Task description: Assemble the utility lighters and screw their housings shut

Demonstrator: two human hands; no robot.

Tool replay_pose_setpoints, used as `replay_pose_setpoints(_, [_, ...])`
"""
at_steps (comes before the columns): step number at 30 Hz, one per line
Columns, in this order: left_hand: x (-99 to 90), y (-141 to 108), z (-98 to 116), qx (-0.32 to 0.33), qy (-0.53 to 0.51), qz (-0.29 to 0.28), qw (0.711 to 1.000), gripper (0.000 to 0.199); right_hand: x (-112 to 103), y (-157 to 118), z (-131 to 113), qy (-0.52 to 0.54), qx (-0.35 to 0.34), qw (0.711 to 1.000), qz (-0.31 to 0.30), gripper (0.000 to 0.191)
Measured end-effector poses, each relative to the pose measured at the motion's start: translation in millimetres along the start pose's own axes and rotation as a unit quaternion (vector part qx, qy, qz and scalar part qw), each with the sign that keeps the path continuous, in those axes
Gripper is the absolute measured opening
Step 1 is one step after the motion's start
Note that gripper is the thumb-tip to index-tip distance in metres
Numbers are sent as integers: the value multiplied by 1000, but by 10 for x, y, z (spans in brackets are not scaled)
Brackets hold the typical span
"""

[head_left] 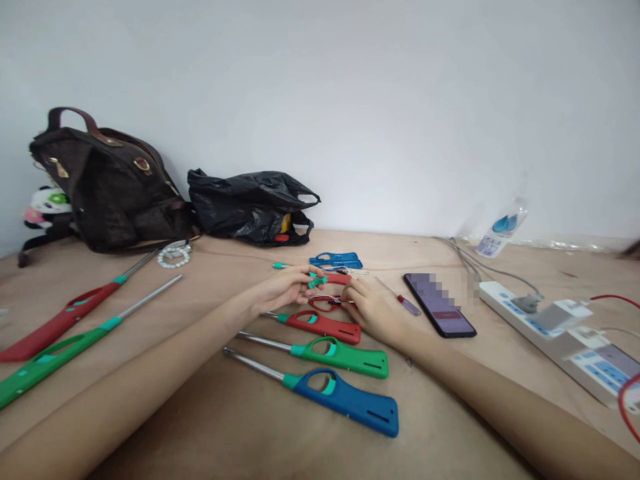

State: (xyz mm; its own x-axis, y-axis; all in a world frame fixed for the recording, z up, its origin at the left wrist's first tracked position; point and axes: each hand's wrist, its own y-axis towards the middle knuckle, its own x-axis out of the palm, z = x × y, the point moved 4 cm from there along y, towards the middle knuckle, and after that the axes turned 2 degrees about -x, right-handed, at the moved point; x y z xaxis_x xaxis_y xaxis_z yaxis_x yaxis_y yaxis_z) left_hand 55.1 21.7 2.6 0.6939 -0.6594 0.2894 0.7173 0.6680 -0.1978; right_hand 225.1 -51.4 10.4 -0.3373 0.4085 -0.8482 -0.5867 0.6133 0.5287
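My left hand (287,288) pinches a small teal trigger piece (317,282) between thumb and fingertips. Close beside it, my right hand (370,307) has its fingers curled over the end of an opened red lighter casing (325,303) with dark parts inside. Behind both hands lies another red casing piece (343,279), partly covered. Nearer to me, a red gas lighter (325,327), a green gas lighter (350,357) and a blue gas lighter (350,403) lie in a row. An open blue casing (340,260) rests farther back.
Right of my right hand are a screwdriver (409,305), a phone (440,307) and a power strip (555,340) with cables. A bottle (503,228) leans at the wall. Two lighters (65,353), a bracelet (174,255), a backpack (115,193) and a black plastic bag (245,207) are left.
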Motion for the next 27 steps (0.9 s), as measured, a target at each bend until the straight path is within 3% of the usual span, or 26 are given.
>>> replay_pose_setpoints(3, [-12, -5, 10, -10, -32, 25, 999, 20, 19, -7, 10, -7, 1, 1000, -4, 14])
replay_pose_setpoints(6, [-3, -18, 10, -3, 4, 36, 999, 23, 26, -8, 16, -8, 2, 1000, -2, 13])
replay_pose_setpoints(10, [4, 8, -8, 43, 122, 33, 991, 35, 16, -6, 7, -12, 5, 1000, -4, 14])
replay_pose_setpoints(13, [7, 36, 5, 91, 257, 29, 962, 29, -7, -4, -8, -10, 4, 1000, -4, 14])
replay_pose_setpoints(15, [19, 29, 38, 134, 374, 38, 917, 19, -16, -2, -13, -10, 3, 1000, -8, 13])
replay_pose_setpoints(18, [76, -14, 79, 212, 550, 46, 806, 15, -7, -2, -3, -22, 8, 1000, -17, 12])
replay_pose_setpoints(21, [135, -43, 39, 255, 660, 24, 706, 17, 19, -5, 10, -22, 10, 1000, -18, 13])
replay_pose_setpoints(24, [156, -55, -9, 271, 717, 7, 642, 15, 40, -10, 18, -20, 9, 1000, -12, 14])
replay_pose_setpoints(27, [151, -67, -20, 272, 739, -12, 616, 17, 39, -8, 17, -19, 6, 1000, -9, 14])
